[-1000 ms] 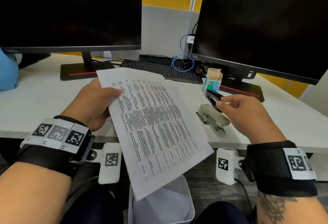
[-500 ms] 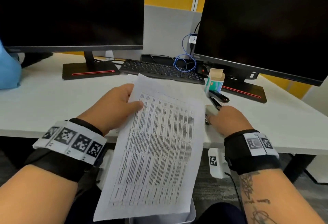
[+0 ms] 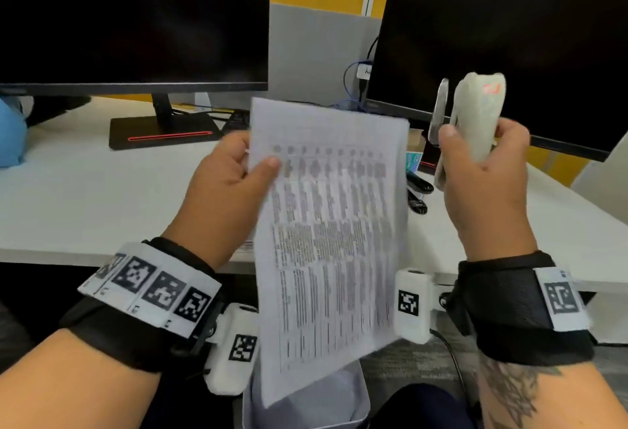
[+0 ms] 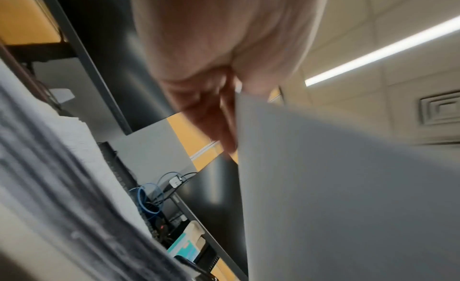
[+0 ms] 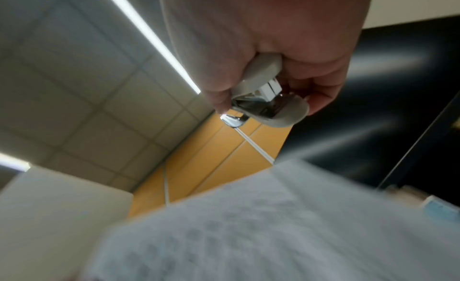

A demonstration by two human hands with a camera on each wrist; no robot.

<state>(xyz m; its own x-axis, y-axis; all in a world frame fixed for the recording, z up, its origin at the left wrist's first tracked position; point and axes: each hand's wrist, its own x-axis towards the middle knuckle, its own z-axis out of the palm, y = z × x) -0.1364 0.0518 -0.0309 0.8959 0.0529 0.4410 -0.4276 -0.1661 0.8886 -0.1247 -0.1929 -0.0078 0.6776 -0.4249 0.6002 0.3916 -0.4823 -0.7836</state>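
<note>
Printed sheets hang upright above the near edge of the worktop, facing the person. The left hand has its grip clamped on their upper left corner, thumb in front and fingers behind, probably to keep the pages squared and the rest of the top edge free. Further right, the right hand holds a pale stapler upright, grip closed round its lower end and its mouth pointing up, apparently readied for a corner of the sheets. A black stapler lies on the worktop behind, between sheets and right hand.
</note>
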